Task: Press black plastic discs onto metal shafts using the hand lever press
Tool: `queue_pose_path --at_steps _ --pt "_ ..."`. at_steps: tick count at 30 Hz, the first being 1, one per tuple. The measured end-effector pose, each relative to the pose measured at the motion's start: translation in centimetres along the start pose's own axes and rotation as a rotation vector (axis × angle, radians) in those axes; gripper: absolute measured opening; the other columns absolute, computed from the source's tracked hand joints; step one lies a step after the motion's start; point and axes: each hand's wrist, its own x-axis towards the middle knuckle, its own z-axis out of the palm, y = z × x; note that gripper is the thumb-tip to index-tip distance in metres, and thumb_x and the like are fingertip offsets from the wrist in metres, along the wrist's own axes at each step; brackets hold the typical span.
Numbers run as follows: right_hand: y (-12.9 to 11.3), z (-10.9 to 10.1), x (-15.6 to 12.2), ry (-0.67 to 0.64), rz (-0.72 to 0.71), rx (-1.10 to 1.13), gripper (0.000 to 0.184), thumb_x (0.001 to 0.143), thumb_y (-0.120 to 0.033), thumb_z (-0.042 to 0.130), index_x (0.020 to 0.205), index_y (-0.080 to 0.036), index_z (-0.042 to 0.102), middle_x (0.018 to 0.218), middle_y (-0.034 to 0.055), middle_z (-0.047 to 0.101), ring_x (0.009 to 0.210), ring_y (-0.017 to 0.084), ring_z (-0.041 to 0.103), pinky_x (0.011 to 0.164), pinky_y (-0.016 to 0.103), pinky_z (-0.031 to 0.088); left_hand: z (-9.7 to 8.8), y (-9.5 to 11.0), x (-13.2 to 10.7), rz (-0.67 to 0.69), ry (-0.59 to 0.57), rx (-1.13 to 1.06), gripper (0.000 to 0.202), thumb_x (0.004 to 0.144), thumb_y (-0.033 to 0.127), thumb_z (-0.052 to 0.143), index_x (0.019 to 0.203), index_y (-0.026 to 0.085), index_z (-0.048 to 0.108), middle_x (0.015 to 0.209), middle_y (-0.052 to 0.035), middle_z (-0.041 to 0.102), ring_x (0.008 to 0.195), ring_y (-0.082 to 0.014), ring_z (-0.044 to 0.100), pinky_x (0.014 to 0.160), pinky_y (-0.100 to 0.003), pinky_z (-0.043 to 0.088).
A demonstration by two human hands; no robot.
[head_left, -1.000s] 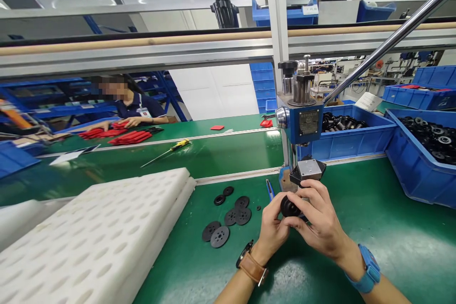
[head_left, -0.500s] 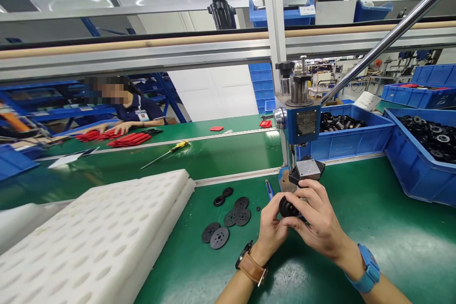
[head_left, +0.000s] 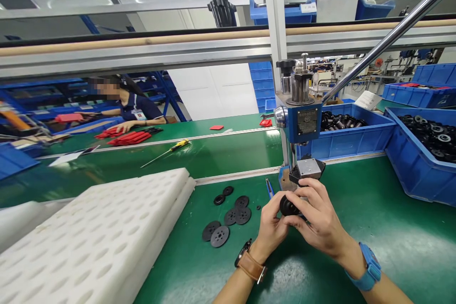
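Bench item, held: one black round part, gripped between both hands just under the metal block of the hand press and above the green mat. Left hand: fingers curled in, thumb and fingertips pinching the part's left side; brown-strap watch on the wrist. Right hand: fingers bent round the part from the right and from above; blue wristband. Writing: one nameplate on the press's blue body, text too small to read; a white label on a shelf bin above, also illegible. Loose on the mat, left of the hands: seven black discs and one much smaller black piece. One white foam tray with rows of round pockets, near left. Two blue bins of black parts at right, a third further back. One yellow-handled screwdriver on the far belt. One co-worker's hand resting by red pieces
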Motion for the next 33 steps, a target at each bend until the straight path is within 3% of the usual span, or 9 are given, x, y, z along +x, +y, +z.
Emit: queue_pose_path --at_steps 15,20,24,27,33 --pt "-0.1 -0.1 0.2 0.005 -0.011 -0.001 0.039 0.096 -0.022 0.064 0.132 -0.009 0.054 0.107 0.0138 0.059 0.119 0.031 0.046 0.099 0.053 0.046 0.0 -0.2 -0.1 0.022 -0.014 -0.005 0.013 0.096 0.021 0.058 0.108 0.018 0.061 0.096 -0.0064 0.067 0.083 -0.0158 0.065 0.074 -0.025 0.054" --pt "-0.1 -0.3 0.1 0.025 0.009 -0.031 0.041 0.095 -0.025 0.067 0.131 -0.01 0.056 0.108 0.0134 0.061 0.119 0.032 0.045 0.097 0.051 0.045 -0.8 -0.4 0.1 0.065 -0.063 0.059 0.025 0.094 0.012 0.057 0.117 0.018 0.057 0.1 -0.0063 0.067 0.089 -0.0149 0.066 0.08 -0.024 0.055" --pt "0.1 -0.7 0.1 0.044 0.042 -0.007 0.046 0.093 -0.024 0.071 0.134 -0.012 0.056 0.111 0.0114 0.063 0.1 0.023 0.05 0.085 0.04 0.049 -1.9 -0.2 0.5 0.032 -0.077 0.174 0.034 0.09 0.004 0.054 0.12 0.021 0.053 0.1 -0.0041 0.066 0.087 -0.0123 0.066 0.076 -0.02 0.054" --pt "0.2 -1.0 0.2 0.032 0.088 0.144 0.046 0.094 -0.02 0.069 0.138 -0.014 0.055 0.116 0.0105 0.063 0.1 0.018 0.057 0.085 0.031 0.053 -2.5 0.3 1.0 0.084 -0.104 0.205 0.028 0.09 0.005 0.051 0.114 0.02 0.051 0.096 -0.0032 0.064 0.079 -0.0111 0.062 0.071 -0.019 0.052" --pt "0.2 -1.1 -0.2 -0.019 0.33 0.425 0.044 0.093 -0.016 0.07 0.135 -0.025 0.062 0.113 0.0047 0.065 0.083 0.009 0.065 0.074 0.016 0.058 -3.0 1.3 2.0 0.207 -0.109 0.237 0.02 0.093 0.008 0.05 0.111 0.017 0.048 0.094 -0.0054 0.063 0.083 -0.0142 0.061 0.075 -0.023 0.052"
